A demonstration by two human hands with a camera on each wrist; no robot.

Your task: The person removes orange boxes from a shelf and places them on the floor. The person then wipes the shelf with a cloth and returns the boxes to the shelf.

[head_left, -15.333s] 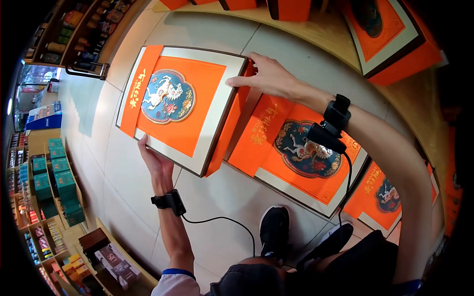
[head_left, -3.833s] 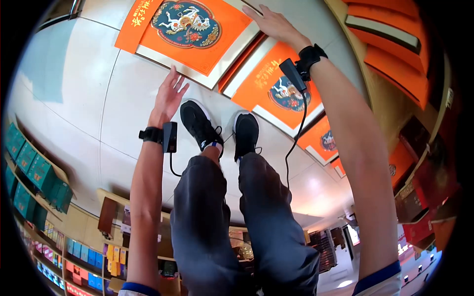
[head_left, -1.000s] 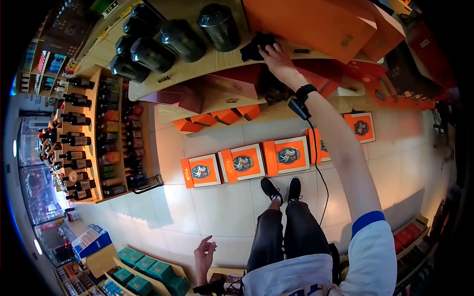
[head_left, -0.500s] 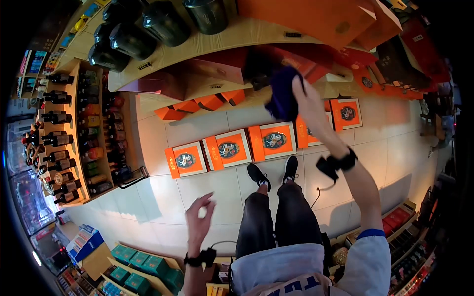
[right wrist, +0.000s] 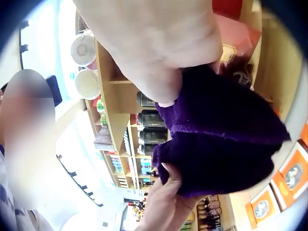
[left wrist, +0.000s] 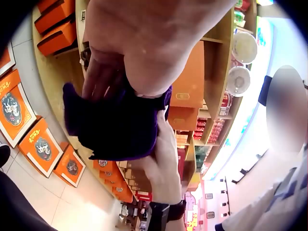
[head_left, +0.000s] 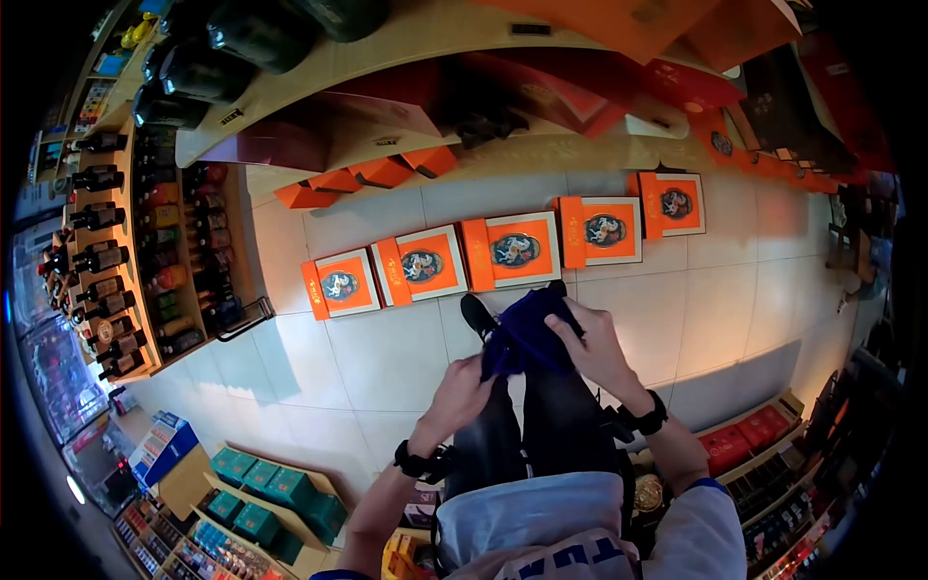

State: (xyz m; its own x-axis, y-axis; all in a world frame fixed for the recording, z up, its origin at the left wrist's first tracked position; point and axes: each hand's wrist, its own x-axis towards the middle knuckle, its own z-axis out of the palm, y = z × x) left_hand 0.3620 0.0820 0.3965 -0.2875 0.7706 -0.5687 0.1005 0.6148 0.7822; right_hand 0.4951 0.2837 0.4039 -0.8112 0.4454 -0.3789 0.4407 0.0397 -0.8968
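A dark purple, velvety cloth (head_left: 530, 333) is held in front of my body, above my legs. My left hand (head_left: 456, 398) pinches its left edge, and my right hand (head_left: 597, 350) grips the right side with the thumb on top. In the right wrist view the cloth (right wrist: 221, 130) is folded, with a crease across its middle; the left thumb lies over its edge. From the left wrist, the cloth (left wrist: 120, 125) hides part of the right hand's fingers. Beyond it on the floor lies a row of orange gift boxes (head_left: 510, 249) with horse emblems.
Past the boxes stands a wooden shelf (head_left: 406, 92) bearing dark canisters (head_left: 261, 34) and large orange boxes. More orange boxes (head_left: 382, 172) stand low beneath it. A bottle rack (head_left: 126, 261) is on the left; teal boxes (head_left: 261, 478) fill a shelf at lower left.
Earlier both hands handled an orange gift box. Since then my right hand has taken the cloth from the shelf and brought it down before my body, where the left hand has taken hold too.
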